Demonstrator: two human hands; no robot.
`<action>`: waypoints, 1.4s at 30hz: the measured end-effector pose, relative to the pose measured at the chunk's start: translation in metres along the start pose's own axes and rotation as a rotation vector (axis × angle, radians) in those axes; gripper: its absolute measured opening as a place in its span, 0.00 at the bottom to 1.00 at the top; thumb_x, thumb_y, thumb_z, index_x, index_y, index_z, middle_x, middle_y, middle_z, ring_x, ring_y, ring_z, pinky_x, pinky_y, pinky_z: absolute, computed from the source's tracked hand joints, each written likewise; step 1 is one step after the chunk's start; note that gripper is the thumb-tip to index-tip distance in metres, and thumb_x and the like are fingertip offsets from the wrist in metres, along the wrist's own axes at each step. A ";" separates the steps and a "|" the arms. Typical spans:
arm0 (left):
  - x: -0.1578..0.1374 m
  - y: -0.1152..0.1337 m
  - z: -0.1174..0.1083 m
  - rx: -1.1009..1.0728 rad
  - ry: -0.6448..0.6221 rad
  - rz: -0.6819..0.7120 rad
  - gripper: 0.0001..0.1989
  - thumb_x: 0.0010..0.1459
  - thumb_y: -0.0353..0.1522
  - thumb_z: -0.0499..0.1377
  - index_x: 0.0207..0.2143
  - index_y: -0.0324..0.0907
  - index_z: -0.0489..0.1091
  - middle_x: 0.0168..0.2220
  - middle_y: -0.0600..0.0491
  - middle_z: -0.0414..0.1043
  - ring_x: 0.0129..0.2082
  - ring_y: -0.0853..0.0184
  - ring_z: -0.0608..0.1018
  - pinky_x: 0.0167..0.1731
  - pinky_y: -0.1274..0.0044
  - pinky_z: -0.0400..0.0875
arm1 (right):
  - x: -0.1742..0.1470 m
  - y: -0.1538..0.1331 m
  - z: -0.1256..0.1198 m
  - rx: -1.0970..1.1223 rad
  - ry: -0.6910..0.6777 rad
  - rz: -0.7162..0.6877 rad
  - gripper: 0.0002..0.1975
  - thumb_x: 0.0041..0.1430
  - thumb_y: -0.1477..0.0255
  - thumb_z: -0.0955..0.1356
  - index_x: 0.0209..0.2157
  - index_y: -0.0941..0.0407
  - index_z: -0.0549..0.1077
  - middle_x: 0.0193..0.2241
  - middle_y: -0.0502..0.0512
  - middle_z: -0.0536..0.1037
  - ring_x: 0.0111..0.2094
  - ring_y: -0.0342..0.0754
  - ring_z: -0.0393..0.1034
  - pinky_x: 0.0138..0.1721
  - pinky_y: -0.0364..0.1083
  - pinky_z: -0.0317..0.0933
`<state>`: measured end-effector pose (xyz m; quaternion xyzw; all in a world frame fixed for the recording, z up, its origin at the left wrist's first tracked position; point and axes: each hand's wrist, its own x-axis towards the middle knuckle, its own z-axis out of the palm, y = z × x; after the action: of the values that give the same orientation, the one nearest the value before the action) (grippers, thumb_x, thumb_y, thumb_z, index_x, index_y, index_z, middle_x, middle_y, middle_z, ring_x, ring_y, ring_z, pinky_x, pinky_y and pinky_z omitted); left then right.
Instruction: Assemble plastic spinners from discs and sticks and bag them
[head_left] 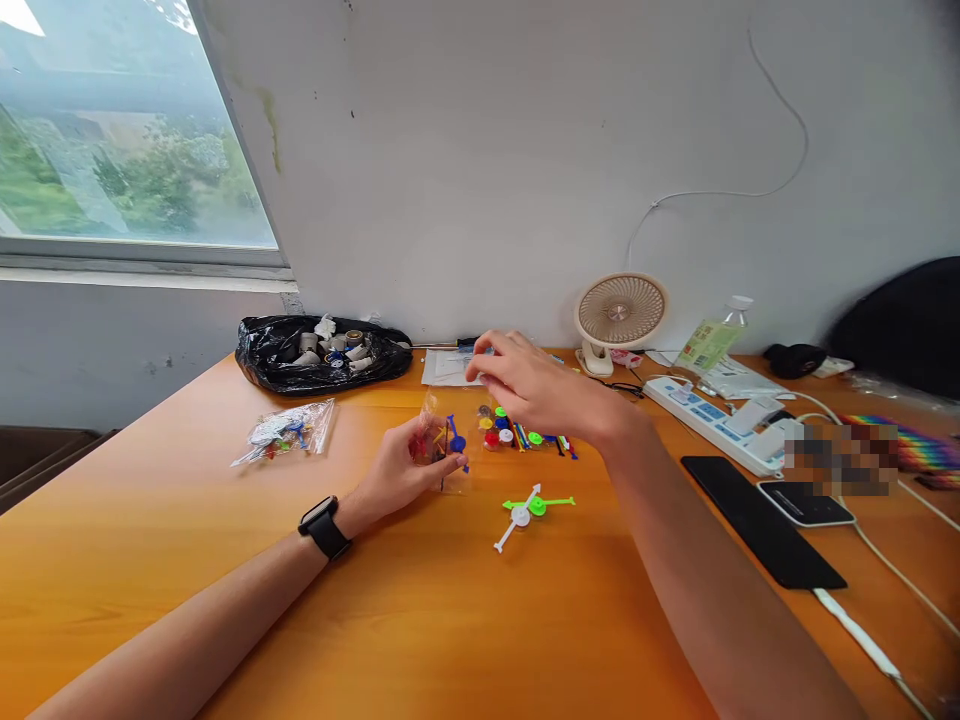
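Observation:
My left hand (409, 458), with a black watch on its wrist, grips a clear plastic bag (456, 480) with blue, red and other coloured arrow spinners inside. Its thumb lies across the bag's front. My right hand (521, 380) is raised just above and beyond the bag, fingers bent and apart, with nothing visible in it. Under it lie loose small round bases (491, 438) and coloured arrow pieces (520, 436), partly hidden by the hand. Nearer to me, a white arrow spinner (520, 516) touches or overlaps a green arrow spinner (538, 506) on the table.
A filled clear bag (289, 435) lies left, before a black plastic bag (322, 375) holding scraps. Along the back stand a small fan (621, 310) and a bottle (712, 335). A power strip (712, 425), phone (806, 502) and black slab (761, 522) flank my right arm.

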<state>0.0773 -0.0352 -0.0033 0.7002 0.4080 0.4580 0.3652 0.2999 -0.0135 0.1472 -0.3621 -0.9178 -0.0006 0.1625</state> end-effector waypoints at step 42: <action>0.015 0.013 -0.034 -0.114 -0.216 -0.244 0.21 0.56 0.43 0.72 0.45 0.39 0.75 0.31 0.52 0.77 0.29 0.68 0.77 0.26 0.80 0.66 | 0.005 0.035 -0.001 0.957 0.349 0.147 0.11 0.59 0.63 0.76 0.38 0.54 0.77 0.38 0.54 0.83 0.39 0.48 0.78 0.43 0.48 0.73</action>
<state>0.0521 -0.0225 0.0243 0.6688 0.4219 0.3547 0.4989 0.3203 0.0153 0.1456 -0.3051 -0.7467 0.3707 0.4604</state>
